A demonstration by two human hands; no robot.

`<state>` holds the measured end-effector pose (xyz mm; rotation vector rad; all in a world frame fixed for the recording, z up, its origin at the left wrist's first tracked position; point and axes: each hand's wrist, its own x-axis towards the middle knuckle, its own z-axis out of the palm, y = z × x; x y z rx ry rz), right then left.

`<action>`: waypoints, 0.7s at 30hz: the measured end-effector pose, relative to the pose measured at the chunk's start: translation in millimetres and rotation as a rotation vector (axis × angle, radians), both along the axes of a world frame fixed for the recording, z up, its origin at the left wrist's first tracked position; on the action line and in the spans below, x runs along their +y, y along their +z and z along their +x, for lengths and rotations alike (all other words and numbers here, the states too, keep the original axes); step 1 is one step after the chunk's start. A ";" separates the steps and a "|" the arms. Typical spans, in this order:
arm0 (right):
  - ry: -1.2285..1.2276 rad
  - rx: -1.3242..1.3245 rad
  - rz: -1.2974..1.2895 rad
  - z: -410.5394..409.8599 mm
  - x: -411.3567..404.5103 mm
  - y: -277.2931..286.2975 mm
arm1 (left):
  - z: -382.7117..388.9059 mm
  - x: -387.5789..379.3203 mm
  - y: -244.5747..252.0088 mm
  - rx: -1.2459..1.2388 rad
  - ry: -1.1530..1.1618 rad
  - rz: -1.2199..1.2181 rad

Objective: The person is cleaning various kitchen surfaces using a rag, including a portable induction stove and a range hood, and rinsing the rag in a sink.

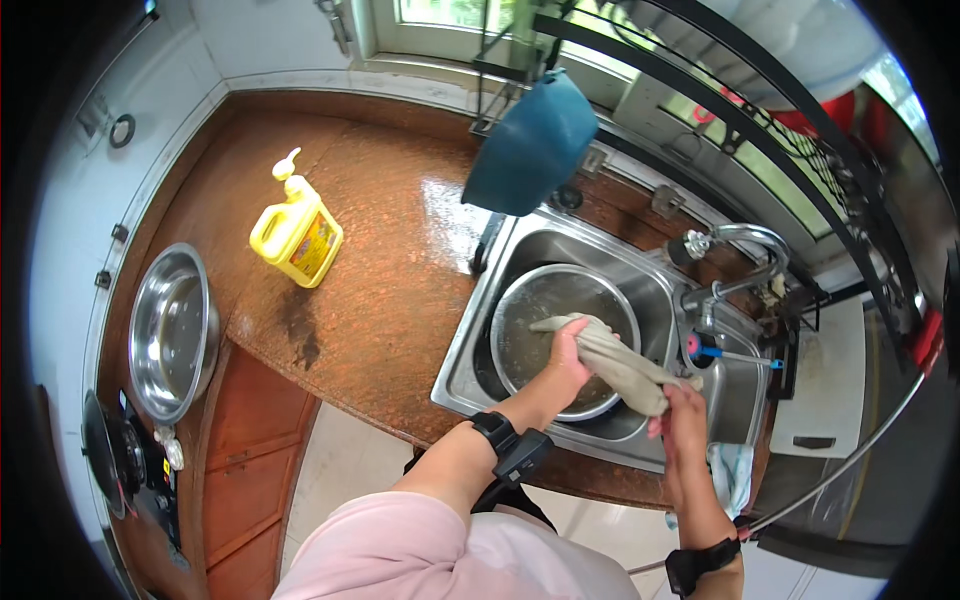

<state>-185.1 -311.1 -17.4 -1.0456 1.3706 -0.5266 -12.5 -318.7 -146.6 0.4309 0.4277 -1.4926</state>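
A wet greyish-beige cloth point(619, 366) is bunched lengthwise between my two hands. My left hand point(571, 351) is closed round its upper left part, and a short end of the cloth sticks out past it. At the cloth's lower right end, my right hand point(679, 412) grips it with bent fingers. Beneath is a round metal basin point(517, 300) with water in it, standing in the larger bowl of a stainless steel sink point(461, 375). The cloth and my hands hide part of the basin.
A curved faucet point(750, 234) rises behind the sink. A blue-handled brush point(739, 355) lies across the smaller bowl. On the counter stand a yellow pump jug point(304, 244) and a metal basin point(142, 337). A teal plastic container point(536, 146) hangs near the black dish rack point(675, 79).
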 end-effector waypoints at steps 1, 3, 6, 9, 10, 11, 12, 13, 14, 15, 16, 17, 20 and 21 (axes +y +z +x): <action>-0.021 0.001 -0.001 -5.4 -8.1 -19.1 | -2.2 1.9 2.9 0.001 -0.021 -0.001; -0.194 -0.549 0.507 -10.2 -19.4 -43.0 | -3.9 3.7 17.6 0.128 0.079 0.025; -0.095 -0.358 0.529 -4.8 -13.9 -48.2 | -3.7 -1.5 23.7 0.089 0.042 0.019; 0.019 -0.071 0.394 11.1 -6.7 -36.5 | -1.5 -5.3 28.6 0.031 -0.007 0.094; 0.086 -0.167 0.397 7.2 -10.7 -33.3 | -1.0 -6.1 32.9 -0.006 -0.016 0.192; 0.085 -0.170 0.397 11.1 -5.8 -30.4 | -0.3 -7.4 31.5 -0.009 -0.017 0.193; 0.256 0.011 -0.265 19.9 2.9 -25.9 | 1.3 -8.4 29.4 -0.021 0.028 0.224; 0.410 0.195 -0.928 26.8 9.6 -20.1 | 3.7 -7.8 29.0 -0.033 0.076 0.258; 0.501 0.488 -1.062 29.4 13.7 -7.6 | 5.3 -6.5 28.7 -0.038 0.083 0.261; 0.488 0.499 -1.065 21.8 9.5 -12.8 | 0.7 -9.2 33.4 -0.031 0.063 0.269; 0.584 0.627 -1.249 13.8 2.5 -23.8 | -0.4 -9.9 35.8 -0.027 0.052 0.281; 0.680 0.757 -1.430 5.6 -3.1 -32.3 | 0.4 -10.5 37.6 -0.030 0.048 0.279; 0.617 0.661 -1.278 6.6 -17.3 -33.5 | 6.4 -9.2 32.8 0.009 -0.058 0.295; 0.578 0.635 -1.210 9.4 -20.3 -33.0 | 8.6 -9.0 29.6 0.004 -0.015 0.277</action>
